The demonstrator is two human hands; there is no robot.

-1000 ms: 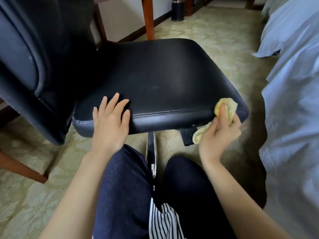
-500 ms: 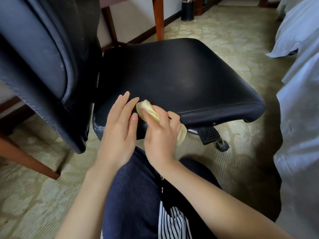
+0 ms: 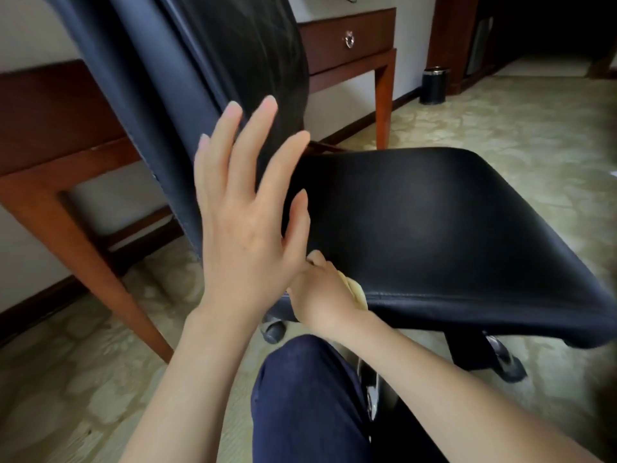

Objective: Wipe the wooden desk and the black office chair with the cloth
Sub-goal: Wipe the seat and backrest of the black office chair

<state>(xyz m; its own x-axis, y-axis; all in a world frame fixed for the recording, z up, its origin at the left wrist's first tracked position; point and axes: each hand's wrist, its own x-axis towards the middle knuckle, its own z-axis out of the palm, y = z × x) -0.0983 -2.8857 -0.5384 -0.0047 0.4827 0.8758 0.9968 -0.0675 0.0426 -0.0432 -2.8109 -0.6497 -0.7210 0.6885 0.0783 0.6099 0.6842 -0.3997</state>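
Pale green-beige patterned carpet [image 3: 500, 138] covers the floor. White wall [image 3: 23, 31] carries dark wooden skirting [image 3: 36, 312]. 1 black cylindrical bin [image 3: 434, 86] stands near the wall.

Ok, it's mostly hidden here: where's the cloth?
Head view: the cloth is held in the right hand, pressed to the near edge of the chair seat, just below the raised left hand.

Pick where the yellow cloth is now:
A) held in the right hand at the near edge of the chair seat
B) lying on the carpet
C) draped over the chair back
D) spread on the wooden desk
A: the right hand grips the cloth against the near seat edge of the black office chair; the left hand hovers, fingers spread.
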